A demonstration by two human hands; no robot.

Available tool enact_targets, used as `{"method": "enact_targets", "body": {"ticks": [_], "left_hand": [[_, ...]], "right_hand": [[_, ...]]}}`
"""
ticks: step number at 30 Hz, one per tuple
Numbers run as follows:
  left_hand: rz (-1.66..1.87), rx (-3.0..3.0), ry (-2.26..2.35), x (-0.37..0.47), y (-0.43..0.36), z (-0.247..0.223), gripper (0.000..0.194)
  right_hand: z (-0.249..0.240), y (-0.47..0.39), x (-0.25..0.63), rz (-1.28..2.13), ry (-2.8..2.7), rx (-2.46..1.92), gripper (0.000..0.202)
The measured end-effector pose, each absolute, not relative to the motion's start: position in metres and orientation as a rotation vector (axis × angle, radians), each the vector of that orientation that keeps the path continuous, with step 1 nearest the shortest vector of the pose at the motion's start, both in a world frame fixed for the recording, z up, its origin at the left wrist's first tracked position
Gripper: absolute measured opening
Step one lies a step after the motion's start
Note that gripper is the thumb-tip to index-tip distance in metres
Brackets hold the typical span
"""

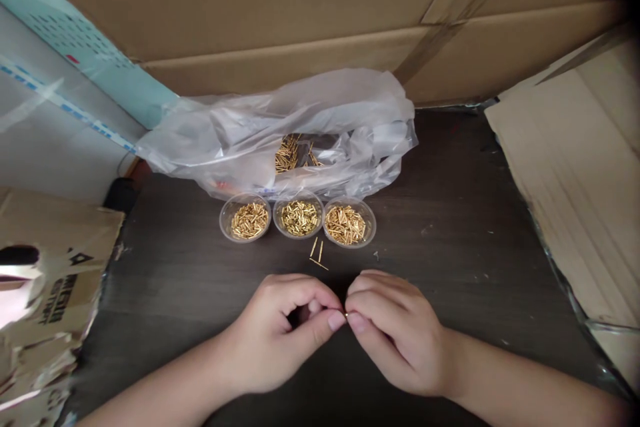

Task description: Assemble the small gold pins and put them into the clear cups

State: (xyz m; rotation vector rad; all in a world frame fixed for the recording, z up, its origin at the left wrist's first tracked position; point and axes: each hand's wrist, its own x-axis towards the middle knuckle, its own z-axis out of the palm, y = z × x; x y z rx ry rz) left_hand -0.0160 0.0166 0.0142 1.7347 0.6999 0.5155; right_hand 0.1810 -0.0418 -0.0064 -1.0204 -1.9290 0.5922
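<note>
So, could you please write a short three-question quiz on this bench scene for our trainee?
1. True or false: the three cups stand between the plastic bag and the two hands.
2. How many pins lie loose on the table near the cups? a) one b) three c) seven
3. Fill in the colour: the left hand and right hand meet at their fingertips, where a bit of a small ____ piece shows.

Key: 1 true; 2 b; 3 gold
</note>
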Motion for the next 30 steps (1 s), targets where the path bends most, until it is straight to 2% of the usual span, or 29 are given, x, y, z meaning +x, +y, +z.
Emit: {"method": "enact_targets", "body": {"ticks": [5,30], "left_hand": [[0.544,1.709,0.634,-0.0150,0.0179,0.0104,0.011],[0.499,1.613,0.665,-0.0157,0.0191,0.0091,0.014]], "right_hand": [[-0.0073,-0.0405,0.1809,0.723,-1.843,-0.985,0.017],[-0.0055,-0.0429,0.1834,0.638,-1.960,-0.998,0.019]]}}
